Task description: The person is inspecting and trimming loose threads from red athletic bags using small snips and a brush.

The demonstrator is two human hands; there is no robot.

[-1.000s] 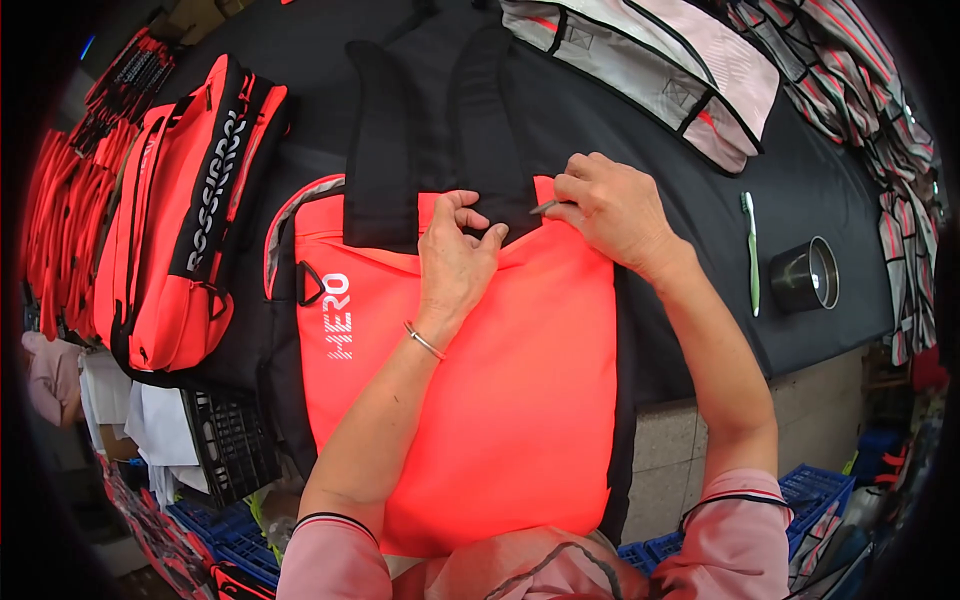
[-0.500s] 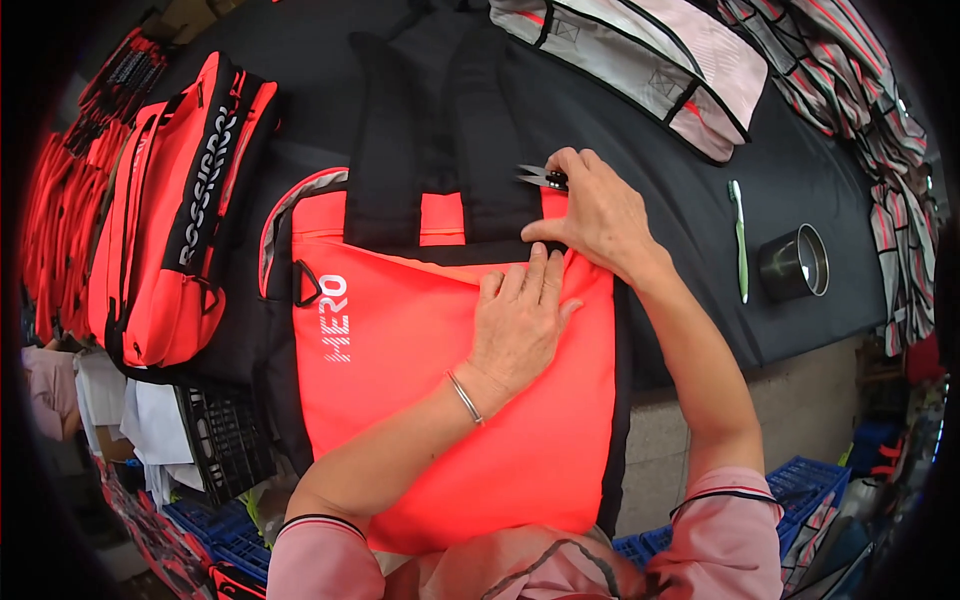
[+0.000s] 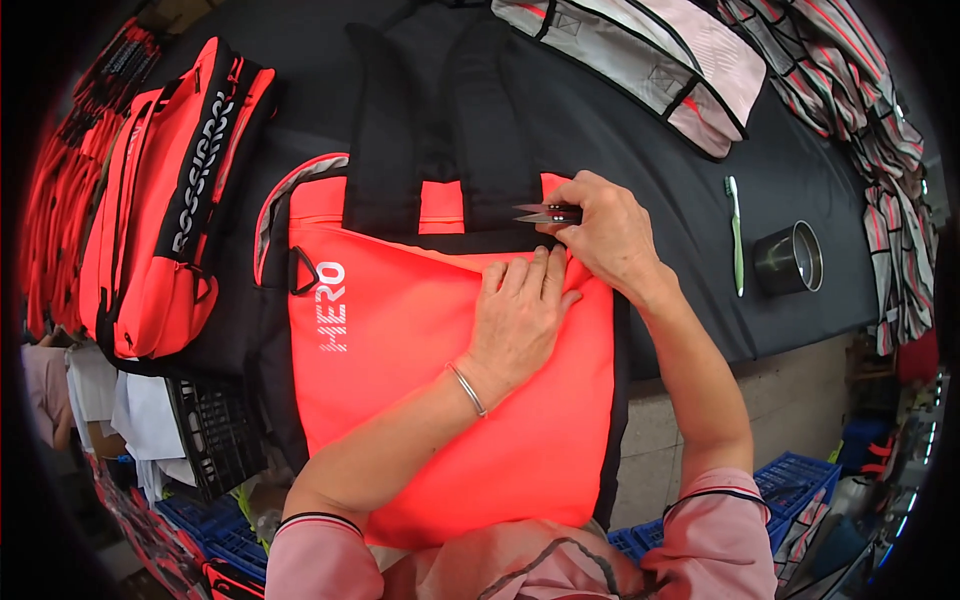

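A red-orange backpack [image 3: 450, 420] with black sides lies before me, its two black shoulder straps [image 3: 383, 140] stretching away over the table. Flat on its front panel rests my left hand [image 3: 519, 318], fingers extended up to the panel's loose upper edge. Just beyond, at the panel's upper right corner, my right hand [image 3: 612, 228] is closed around a pair of thread snips [image 3: 548, 214]. The snips' blades point left, slightly parted, over the lower end of the right strap. Whether any thread lies between them is too small to tell.
On the black-covered table [image 3: 650, 330] a second red bag [image 3: 150, 220] stands at left. A toothbrush [image 3: 737, 240] and a metal cup [image 3: 790, 258] are at right, a grey-white bag [image 3: 640, 70] behind. Grey pieces [image 3: 840, 70] hang along the right edge. Blue crates [image 3: 795, 485] sit below.
My right hand has turned and drawn down closer to the panel's edge, bringing the snips lower. My left hand stays pressed on the panel. The whole view has shifted slightly.
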